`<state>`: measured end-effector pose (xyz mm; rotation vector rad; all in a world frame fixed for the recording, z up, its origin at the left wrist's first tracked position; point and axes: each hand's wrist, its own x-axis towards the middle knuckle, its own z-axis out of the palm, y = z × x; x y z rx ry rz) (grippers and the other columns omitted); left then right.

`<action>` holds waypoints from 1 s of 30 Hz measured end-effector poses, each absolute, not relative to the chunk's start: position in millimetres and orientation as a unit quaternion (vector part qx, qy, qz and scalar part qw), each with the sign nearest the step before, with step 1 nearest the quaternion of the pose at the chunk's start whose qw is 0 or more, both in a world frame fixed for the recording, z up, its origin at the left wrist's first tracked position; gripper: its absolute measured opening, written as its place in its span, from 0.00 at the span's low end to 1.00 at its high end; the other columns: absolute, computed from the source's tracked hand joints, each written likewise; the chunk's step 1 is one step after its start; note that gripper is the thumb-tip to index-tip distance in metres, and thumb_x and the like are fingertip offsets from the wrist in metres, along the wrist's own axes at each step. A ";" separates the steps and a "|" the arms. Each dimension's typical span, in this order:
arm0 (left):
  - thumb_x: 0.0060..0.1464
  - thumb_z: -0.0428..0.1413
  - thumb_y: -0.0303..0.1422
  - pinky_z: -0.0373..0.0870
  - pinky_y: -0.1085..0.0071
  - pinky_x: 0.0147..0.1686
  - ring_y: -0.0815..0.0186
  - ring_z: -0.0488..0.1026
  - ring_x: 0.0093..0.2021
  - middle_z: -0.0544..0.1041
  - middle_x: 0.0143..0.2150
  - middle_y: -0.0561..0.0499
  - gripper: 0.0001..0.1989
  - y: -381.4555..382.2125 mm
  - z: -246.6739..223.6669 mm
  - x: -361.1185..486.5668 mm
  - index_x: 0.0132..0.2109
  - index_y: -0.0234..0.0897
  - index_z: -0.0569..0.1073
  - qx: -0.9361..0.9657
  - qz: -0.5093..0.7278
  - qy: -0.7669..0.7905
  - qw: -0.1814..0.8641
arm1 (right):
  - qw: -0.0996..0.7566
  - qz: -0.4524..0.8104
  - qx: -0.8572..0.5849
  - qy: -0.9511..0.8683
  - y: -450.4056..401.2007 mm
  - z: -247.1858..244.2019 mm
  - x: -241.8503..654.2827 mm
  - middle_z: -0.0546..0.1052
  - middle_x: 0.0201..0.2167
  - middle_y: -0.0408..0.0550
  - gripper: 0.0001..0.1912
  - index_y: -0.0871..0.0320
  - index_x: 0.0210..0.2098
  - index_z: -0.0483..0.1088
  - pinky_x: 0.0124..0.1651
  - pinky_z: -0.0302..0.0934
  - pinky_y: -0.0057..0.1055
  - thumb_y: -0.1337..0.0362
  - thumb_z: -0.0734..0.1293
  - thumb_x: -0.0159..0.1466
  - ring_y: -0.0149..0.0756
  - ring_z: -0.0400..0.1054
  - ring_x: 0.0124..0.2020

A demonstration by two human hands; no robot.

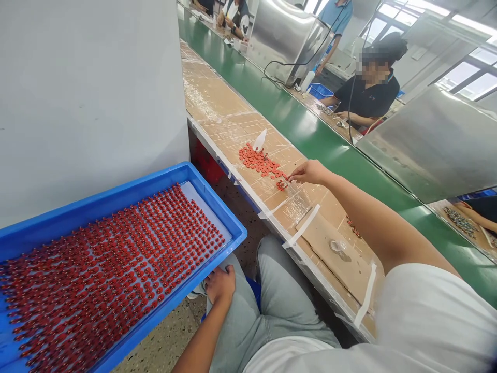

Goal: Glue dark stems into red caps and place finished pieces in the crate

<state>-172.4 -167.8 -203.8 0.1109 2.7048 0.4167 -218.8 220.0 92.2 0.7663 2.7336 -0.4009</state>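
Note:
My right hand [308, 172] reaches over the cardboard-covered bench, its thumb and fingers pinched together on a small red piece at the edge of a pile of flat red discs [260, 161]. Just below the fingertips stands a small cluster of red pieces with metallic parts [281, 185]. A white pointed nozzle or bottle [260, 140] sits at the far side of the pile. My left hand [220, 284] rests on my thigh beside the tray, holding nothing visible, fingers loosely apart and partly hidden. The blue tray [207, 194] holds many rows of red pieces with upright metallic tips.
A cardboard sheet [330, 264] taped to the bench bears a small clear blob [337, 246]. More small pieces [353, 227] lie by my forearm. A green conveyor belt [310, 132] runs behind the bench. Across it a person in a dark shirt [370, 98] works beside metal hoods [285, 39].

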 end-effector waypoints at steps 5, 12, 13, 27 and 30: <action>0.55 0.46 0.44 0.66 0.57 0.40 0.46 0.71 0.46 0.73 0.47 0.28 0.27 -166.7 -203.6 -170.6 0.50 0.23 0.69 0.048 0.143 0.968 0.201 | 0.058 -0.188 0.259 0.946 193.1 125.1 -242.5 0.80 0.28 0.48 0.19 0.55 0.40 0.79 0.40 0.72 0.33 0.49 0.70 0.55 0.37 0.76 0.30; 0.55 0.46 0.42 0.63 0.57 0.44 0.47 0.70 0.48 0.75 0.46 0.31 0.24 -165.2 -198.4 -172.8 0.47 0.25 0.73 0.031 0.153 0.962 0.222 | 0.088 -0.291 0.102 0.947 77.3 109.1 -346.5 0.80 0.30 0.47 0.21 0.55 0.40 0.79 0.39 0.73 0.32 0.47 0.71 0.55 0.37 0.76 0.32; 0.55 0.46 0.42 0.63 0.57 0.44 0.47 0.70 0.48 0.75 0.46 0.32 0.24 -165.5 -197.2 -173.3 0.46 0.25 0.74 0.031 0.156 0.961 0.227 | 0.115 -0.279 0.082 0.950 58.4 95.3 -364.6 0.80 0.29 0.47 0.21 0.55 0.40 0.78 0.37 0.73 0.31 0.48 0.70 0.55 0.36 0.76 0.31; 0.59 0.45 0.43 0.60 0.51 0.50 0.43 0.71 0.47 0.77 0.43 0.30 0.26 -171.4 -202.8 -173.7 0.44 0.25 0.77 0.061 0.173 0.939 0.291 | 0.289 -0.092 0.131 0.944 -32.4 -100.8 -501.1 0.79 0.27 0.57 0.15 0.66 0.36 0.76 0.33 0.69 0.31 0.58 0.67 0.62 0.39 0.75 0.27; 0.59 0.44 0.42 0.60 0.50 0.49 0.45 0.72 0.45 0.78 0.42 0.31 0.25 -171.2 -204.2 -174.3 0.43 0.27 0.78 0.066 0.174 0.936 0.298 | 0.305 -0.081 0.141 0.938 -29.6 -112.8 -510.7 0.79 0.29 0.58 0.15 0.67 0.38 0.75 0.32 0.69 0.31 0.59 0.66 0.62 0.39 0.75 0.27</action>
